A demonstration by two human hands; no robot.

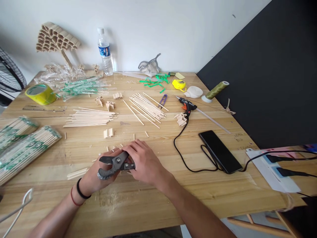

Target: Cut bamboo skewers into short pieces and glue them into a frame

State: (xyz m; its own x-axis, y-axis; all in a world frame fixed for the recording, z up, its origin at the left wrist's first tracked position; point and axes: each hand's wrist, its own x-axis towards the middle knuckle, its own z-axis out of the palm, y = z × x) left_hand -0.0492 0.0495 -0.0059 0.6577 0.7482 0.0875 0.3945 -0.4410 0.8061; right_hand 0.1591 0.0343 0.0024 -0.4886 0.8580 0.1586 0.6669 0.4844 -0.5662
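- Nearest on the wooden table (223, 195): right hand (145, 163) wrapped over the handles of dark metal cutting pliers (114, 164), grip closed round them, blades pointing left and slightly parted.
- Left hand (99, 177) tucked under the pliers' head, fingers curled; whether a stick sits in that grip cannot be told, hidden by the tool. Black and red bands on that wrist.
- Scattered short offcuts (109, 133) and a small row of cut sticks (76, 173) just beside the hands, plus sawdust in front: some cutting judged already done.
- Left edge: sealed bundles of bamboo sticks (27, 148), still wrapped, so plenty judged left uncut.
- Right: black phone (220, 151) with a cable looping past it.
- Mid-table: two loose piles of long sticks (90, 118) and (147, 106), uncut; little glued stick pieces (109, 105) between them; glue gun (187, 105) near another heap of short bits.
- Far: yellow tape roll (39, 93), water bottle (105, 53), green thread spool (216, 90), and a fan-shaped stick model (55, 39) against the wall, apparently an assembled part.
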